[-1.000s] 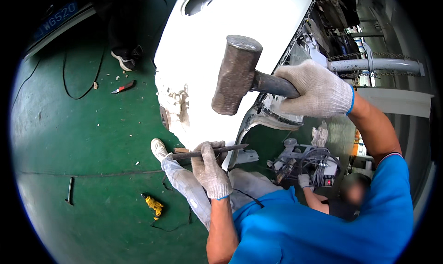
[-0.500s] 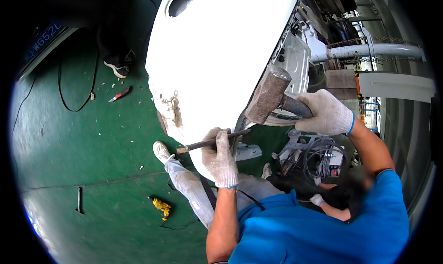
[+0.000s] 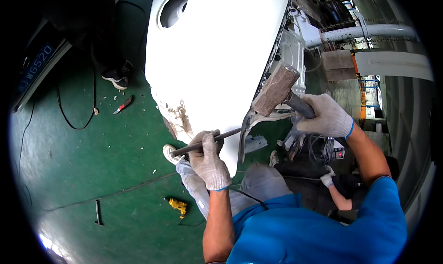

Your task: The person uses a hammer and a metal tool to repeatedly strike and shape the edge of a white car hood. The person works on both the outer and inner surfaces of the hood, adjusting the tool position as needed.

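Observation:
My gloved left hand [image 3: 210, 162] is closed round a dark metal chisel [image 3: 228, 134]. The chisel slants across the lower part of a white car body panel [image 3: 207, 65], its right tip at the panel's torn right edge; whether it touches the metal I cannot tell. In my gloved right hand [image 3: 327, 116] is a sledgehammer [image 3: 277, 89], gripped by its dark handle. The rusty hammer head hangs up and to the right of the chisel, apart from it. Crumpled, bare-looking metal [image 3: 179, 116] shows on the panel's lower left edge.
A yellow power drill [image 3: 177, 206], a small hammer [image 3: 97, 213] and a red-handled knife [image 3: 123, 104] lie on the green floor. Cables cross it. Another person's shoe [image 3: 117, 81] is at upper left; a co-worker's gloved hand [image 3: 327, 178] is at lower right, near coiled cables [image 3: 318, 146].
The chisel tilts more steeply, its tip drawn back left to the panel edge. The hammer head has risen slightly away from it. My view has shifted; the co-worker at lower right has moved.

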A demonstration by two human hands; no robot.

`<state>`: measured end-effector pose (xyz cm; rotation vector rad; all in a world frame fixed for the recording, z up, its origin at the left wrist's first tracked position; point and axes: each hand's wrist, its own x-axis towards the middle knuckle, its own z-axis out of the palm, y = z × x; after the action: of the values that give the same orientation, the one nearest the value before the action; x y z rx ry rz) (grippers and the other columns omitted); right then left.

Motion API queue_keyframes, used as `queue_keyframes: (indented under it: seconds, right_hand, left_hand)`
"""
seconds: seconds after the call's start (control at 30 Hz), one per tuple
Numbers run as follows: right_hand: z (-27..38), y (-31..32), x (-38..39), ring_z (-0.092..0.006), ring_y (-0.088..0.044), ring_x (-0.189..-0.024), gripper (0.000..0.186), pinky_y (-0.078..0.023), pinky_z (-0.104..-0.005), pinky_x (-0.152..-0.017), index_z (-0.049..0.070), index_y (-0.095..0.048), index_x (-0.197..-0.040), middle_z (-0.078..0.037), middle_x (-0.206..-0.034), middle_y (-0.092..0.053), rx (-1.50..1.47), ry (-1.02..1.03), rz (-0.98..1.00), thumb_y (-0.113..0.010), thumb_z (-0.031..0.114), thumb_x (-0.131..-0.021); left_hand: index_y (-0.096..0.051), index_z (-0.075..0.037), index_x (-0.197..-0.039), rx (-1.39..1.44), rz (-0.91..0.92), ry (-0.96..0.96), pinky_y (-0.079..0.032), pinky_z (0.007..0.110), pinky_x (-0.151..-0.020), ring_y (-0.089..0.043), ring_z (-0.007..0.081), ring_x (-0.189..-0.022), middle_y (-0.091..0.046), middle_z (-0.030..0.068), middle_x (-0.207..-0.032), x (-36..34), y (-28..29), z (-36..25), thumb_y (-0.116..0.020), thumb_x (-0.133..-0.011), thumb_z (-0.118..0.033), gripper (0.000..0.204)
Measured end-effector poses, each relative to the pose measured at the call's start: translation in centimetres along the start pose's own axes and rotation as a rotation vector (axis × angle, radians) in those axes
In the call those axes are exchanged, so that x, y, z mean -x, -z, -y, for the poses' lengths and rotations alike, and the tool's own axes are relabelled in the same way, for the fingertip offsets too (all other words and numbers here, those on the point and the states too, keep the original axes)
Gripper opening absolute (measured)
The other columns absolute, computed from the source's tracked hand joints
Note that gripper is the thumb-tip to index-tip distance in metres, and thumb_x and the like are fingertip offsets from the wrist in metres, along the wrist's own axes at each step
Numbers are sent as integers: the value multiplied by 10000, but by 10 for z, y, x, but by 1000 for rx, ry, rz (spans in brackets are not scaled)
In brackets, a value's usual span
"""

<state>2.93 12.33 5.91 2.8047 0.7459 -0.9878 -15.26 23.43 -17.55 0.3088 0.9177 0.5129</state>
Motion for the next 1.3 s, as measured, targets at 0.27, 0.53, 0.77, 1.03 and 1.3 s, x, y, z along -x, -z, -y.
queue_keyframes:
  seconds: [0.27, 0.53, 0.77, 1.03, 1.3]
  right_hand:
    - [-19, -6, 16, -352, -696, -678, 426, -537, -407, -680, -48, -664, -1024, -215, -711, -648, -30, -68, 48, -767, 256, -744]
    - [-73, -30, 27, -365, -696, -704, 427, -536, -415, -687, -41, -663, -1041, -217, -739, -658, -127, -52, 51, -771, 251, -748]
    - [-114, -34, 19, -364, -661, -686, 397, -523, -413, -680, -40, -653, -983, -232, -734, -628, -222, 6, 105, -764, 255, -741]
    - [-142, -12, 11, -424, -677, -743, 412, -534, -464, -693, -27, -639, -988, -255, -739, -619, 5, 495, -67, -745, 309, -774]
    - [23, 16, -2, -399, -714, -710, 284, -574, -498, -667, 12, -645, -1003, -206, -727, -685, 628, 793, -31, -688, 221, -815]
  left_hand:
    - [-607, 9, -1168, -110, 93, 15, -614, 394, -861, -701, 265, -1022, -706, 165, -1087, 14, -12, 51, -677, -976, -87, 226]
    - [-649, 23, -1115, -208, 6, -155, -556, 351, -936, -687, 214, -1011, -719, 149, -1087, 28, -38, 86, -699, -964, -26, 167]
    - [-641, 44, -1117, -142, -56, -220, -566, 310, -879, -675, 191, -964, -712, 147, -1044, 17, -40, 122, -698, -965, -49, 186]
    - [-635, 23, -1079, -117, -63, -387, -578, 305, -815, -678, 177, -910, -714, 125, -998, 19, -41, 148, -712, -982, -116, 186]
    - [-657, 11, -1148, -262, 38, -450, -513, 298, -839, -608, 123, -887, -688, 45, -981, 9, -30, 154, -668, -1022, -206, 250]
